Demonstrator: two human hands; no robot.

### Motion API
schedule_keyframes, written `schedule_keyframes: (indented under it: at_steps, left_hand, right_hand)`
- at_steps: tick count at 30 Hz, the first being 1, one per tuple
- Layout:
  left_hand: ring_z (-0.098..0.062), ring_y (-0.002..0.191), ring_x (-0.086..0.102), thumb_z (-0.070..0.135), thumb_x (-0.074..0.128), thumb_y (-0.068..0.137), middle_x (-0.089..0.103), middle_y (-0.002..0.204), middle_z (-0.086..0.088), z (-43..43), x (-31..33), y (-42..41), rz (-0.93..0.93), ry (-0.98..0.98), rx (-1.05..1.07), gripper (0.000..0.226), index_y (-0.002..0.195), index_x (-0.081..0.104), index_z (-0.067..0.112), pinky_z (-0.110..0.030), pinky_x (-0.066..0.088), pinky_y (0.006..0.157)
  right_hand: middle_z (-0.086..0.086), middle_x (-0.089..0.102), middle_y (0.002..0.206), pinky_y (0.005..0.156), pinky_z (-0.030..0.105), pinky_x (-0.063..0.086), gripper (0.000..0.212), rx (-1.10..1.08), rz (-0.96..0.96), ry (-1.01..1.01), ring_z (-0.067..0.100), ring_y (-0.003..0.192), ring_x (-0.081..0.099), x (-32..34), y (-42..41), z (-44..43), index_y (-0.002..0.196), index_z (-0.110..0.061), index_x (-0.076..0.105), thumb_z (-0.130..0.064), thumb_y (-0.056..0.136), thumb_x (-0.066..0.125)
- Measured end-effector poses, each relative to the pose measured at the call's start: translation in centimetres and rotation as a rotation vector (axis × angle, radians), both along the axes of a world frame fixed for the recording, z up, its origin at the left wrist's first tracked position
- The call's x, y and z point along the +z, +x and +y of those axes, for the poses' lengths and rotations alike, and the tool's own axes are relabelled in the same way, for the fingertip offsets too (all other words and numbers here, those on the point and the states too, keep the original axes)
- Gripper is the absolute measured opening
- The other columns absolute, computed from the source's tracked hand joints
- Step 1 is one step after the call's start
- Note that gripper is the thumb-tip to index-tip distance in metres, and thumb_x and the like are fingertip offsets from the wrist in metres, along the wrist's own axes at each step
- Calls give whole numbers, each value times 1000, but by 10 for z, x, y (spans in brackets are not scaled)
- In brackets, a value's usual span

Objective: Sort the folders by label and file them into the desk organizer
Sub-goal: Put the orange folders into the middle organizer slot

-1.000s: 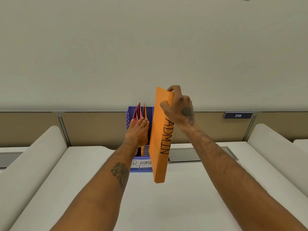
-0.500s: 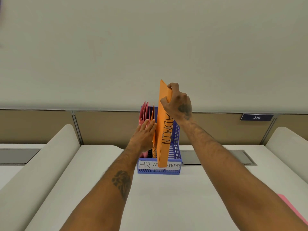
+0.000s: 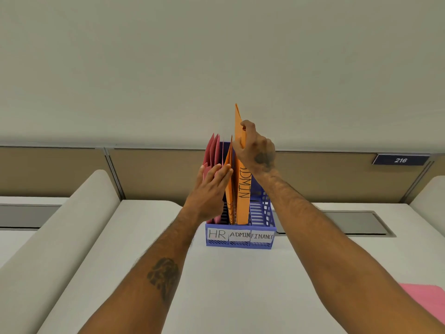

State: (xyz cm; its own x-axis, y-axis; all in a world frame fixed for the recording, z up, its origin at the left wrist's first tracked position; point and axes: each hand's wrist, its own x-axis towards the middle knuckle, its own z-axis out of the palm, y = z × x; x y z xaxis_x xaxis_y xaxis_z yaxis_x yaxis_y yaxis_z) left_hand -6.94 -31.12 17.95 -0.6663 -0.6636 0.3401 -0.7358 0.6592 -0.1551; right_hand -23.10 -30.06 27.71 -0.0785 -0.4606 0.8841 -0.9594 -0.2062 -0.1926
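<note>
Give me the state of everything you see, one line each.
ADMIN folder: upright, lower end in ADMIN slot.
Right hand: grips its top edge.
Left hand: straight fingers against filed orange folder.
Pink folders: standing in HR slot.
Desk organizer: upright on desk.
Loose pink folder: flat on desk.

One head-worn wide-angle camera faces forward and down, near the desk organizer (image 3: 240,244) on the white desk (image 3: 240,297).

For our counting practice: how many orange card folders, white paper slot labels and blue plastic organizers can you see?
Orange card folders: 2
White paper slot labels: 3
Blue plastic organizer: 1
Total: 6
</note>
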Motion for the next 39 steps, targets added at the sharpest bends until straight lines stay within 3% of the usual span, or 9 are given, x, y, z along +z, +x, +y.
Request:
schedule_keyframes:
  at_steps: [4, 8, 10, 15, 19, 24, 34, 36, 39]
  left_hand:
    - [-23, 152, -7, 21, 56, 82, 3, 166, -2, -3, -3, 0, 9, -43, -22, 94, 156, -2, 19, -47, -16, 117]
    - [-25, 152, 0, 19, 58, 80, 10, 166, -4, 0, -4, -2, 18, -72, -11, 93, 156, 5, 16, -48, -11, 118]
    - [-25, 153, 2, 18, 59, 80, 11, 166, -5, 1, -4, -2, 24, -80, -9, 92, 157, 8, 15, -48, -10, 119]
    - [-25, 153, 3, 20, 58, 83, 10, 166, -5, 5, -1, -1, 18, -63, -14, 87, 157, 12, 14, -50, -2, 122]
    - [-24, 153, -1, 22, 57, 85, 6, 166, -4, 6, 1, 0, 3, -54, -13, 85, 157, 12, 15, -46, -9, 121]
    - [-21, 152, -12, 22, 51, 89, -2, 167, -4, 8, 5, -1, -23, -23, -7, 84, 158, 3, 16, -43, -17, 117]
    - [-22, 146, -30, 30, 47, 92, -26, 162, -5, 30, 6, 15, -10, 94, 51, 92, 152, -23, 23, -48, -13, 117]
    - [-22, 147, -29, 36, 46, 94, -27, 161, -5, 36, 5, 24, -2, 100, 64, 91, 152, -22, 24, -51, -10, 119]
    - [-22, 146, -28, 49, 46, 95, -28, 161, -5, 47, -1, 37, 4, 127, 95, 91, 154, -20, 24, -53, -7, 121]
  right_hand:
    - [17, 73, 89, 58, 34, 56, 37, -14, -22, 83, 31, 62, 69, -16, -3, -5, 121, -1, 57, -23, 92, 60]
    - [12, 69, 74, 51, 27, 49, 33, -26, -14, 127, 24, 52, 62, -32, -2, -8, 119, -2, 59, -24, 94, 56]
    - [12, 68, 70, 51, 32, 55, 34, -43, -5, 168, 25, 52, 62, -42, -2, -8, 121, -2, 58, -24, 96, 52]
    - [13, 69, 74, 54, 36, 56, 40, -98, 52, 279, 29, 57, 66, -69, -3, -4, 126, -3, 55, -32, 100, 46]
    - [12, 71, 89, 64, 37, 57, 46, -161, 62, 389, 28, 73, 70, -83, -4, 0, 134, -7, 48, -39, 103, 35]
    - [12, 70, 105, 72, 39, 58, 59, -164, 22, 462, 27, 88, 70, -88, -3, 8, 142, -9, 40, -48, 102, 24]
    - [7, 67, 83, 71, 41, 57, 76, -71, -99, 586, 22, 76, 66, -70, -8, 41, 153, -18, 20, -63, 93, 5]
    - [7, 68, 93, 75, 39, 56, 72, -57, -96, 571, 22, 86, 66, -71, -11, 54, 154, -19, 19, -61, 95, 8]
    - [11, 56, 134, 94, 45, 51, 63, 5, -112, 630, 27, 122, 54, -78, -11, 75, 154, -21, 16, -54, 101, 19]
